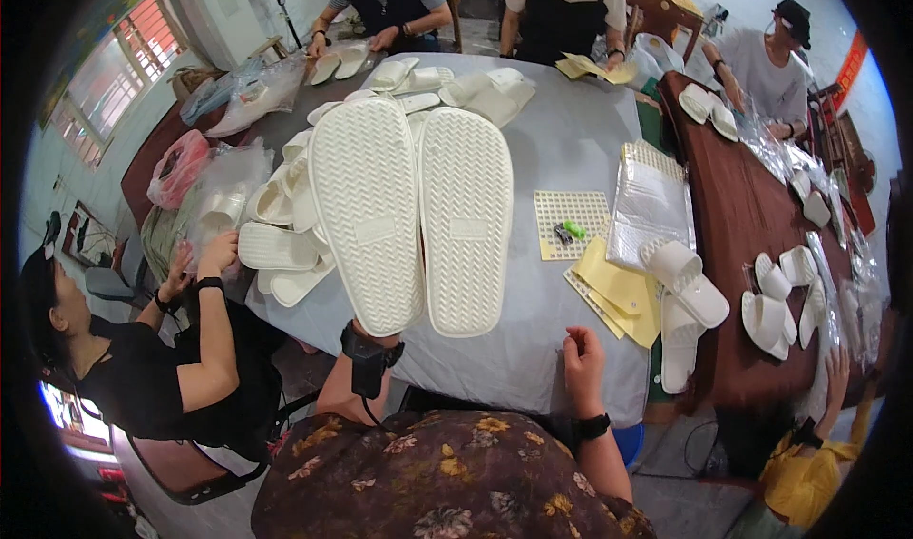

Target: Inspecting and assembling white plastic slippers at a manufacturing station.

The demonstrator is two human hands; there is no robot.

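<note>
A pair of white slippers, the left slipper (366,215) and the right slipper (466,225), is held up with the patterned soles facing me. My left hand (359,331) grips them from behind at the heel end, its fingers mostly hidden by the soles. At the table's near edge, my right hand (583,358) is empty, its fingers loosely bent and a little apart. The nearest things to it are yellow paper sheets (618,292). Beyond those lies a sheet of small labels (575,206) with a green item (573,228) on it.
White slippers (285,244) are heaped left on the grey-covered table (533,368). A silver padded bag (651,206) and more slippers (687,287) lie right. Co-workers surround the tables; one on the left handles a plastic bag (223,201). A brown-covered table (728,225) holds slippers.
</note>
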